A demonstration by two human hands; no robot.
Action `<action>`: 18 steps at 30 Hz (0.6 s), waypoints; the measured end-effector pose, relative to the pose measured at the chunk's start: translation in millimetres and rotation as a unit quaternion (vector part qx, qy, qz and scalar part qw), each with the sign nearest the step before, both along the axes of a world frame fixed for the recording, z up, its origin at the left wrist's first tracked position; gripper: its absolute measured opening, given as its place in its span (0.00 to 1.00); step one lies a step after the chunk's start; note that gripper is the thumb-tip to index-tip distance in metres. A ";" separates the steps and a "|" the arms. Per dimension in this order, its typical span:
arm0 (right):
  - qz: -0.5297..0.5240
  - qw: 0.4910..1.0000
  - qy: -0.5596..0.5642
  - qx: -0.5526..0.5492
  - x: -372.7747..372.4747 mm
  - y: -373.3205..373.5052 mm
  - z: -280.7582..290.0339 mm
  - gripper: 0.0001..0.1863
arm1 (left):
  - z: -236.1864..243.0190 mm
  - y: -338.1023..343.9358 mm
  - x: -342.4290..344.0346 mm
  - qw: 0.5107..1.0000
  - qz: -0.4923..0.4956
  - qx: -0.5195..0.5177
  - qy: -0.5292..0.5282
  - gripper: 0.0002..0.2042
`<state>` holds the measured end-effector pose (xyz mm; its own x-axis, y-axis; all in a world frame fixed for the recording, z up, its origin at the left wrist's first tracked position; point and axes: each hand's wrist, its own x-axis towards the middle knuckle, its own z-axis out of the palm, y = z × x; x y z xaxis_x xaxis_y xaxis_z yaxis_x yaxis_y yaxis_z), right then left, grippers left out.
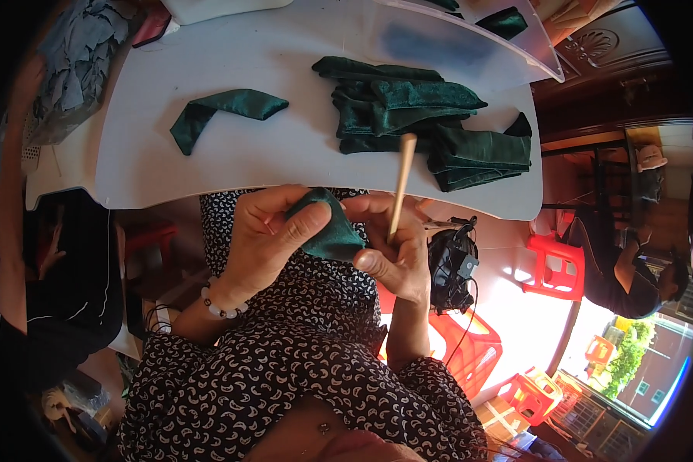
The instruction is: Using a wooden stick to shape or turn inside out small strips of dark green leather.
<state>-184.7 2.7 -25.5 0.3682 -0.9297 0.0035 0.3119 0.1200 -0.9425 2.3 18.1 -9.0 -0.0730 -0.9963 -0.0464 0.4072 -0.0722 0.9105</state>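
Observation:
In front of my body, just off the table's near edge, my left hand (268,235) grips a small dark green velvety fabric piece (335,240), its thumb pressed on top. My right hand (396,250) has a thin, light wooden stick (403,173) between its fingers, pointing up and away. The thumb of that hand meets the fabric's right corner. On the white table (231,165) lies a bent green velvety strip (242,102), left of centre. A pile of similar folded green pieces (420,104) rests to the right.
A see-through plastic bin (470,46) stands at the table's far right. Grey cloth scraps (81,58) fill a container at far left. Beside me at left is another person's arm (11,239). Red stools (556,269) and a seated person (627,269) are at right, beyond a black device (450,266).

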 end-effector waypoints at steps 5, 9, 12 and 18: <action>0.061 0.988 0.099 0.103 -20.2 13.4 -21.5 0.14 | 11.1 -20.9 28.5 0.982 0.173 -0.042 0.058 0.10; -0.026 0.998 0.003 0.061 -33.5 14.4 -28.7 0.07 | 1.0 -22.3 63.3 0.962 0.244 -0.020 0.124 0.11; -0.024 0.998 -0.015 0.055 -36.6 13.3 -27.3 0.05 | -0.6 -16.1 66.8 0.962 0.235 -0.013 0.137 0.12; 0.016 0.996 -0.016 0.081 -5.3 13.0 -20.5 0.10 | 13.1 -3.8 50.3 0.966 0.148 0.011 0.212 0.10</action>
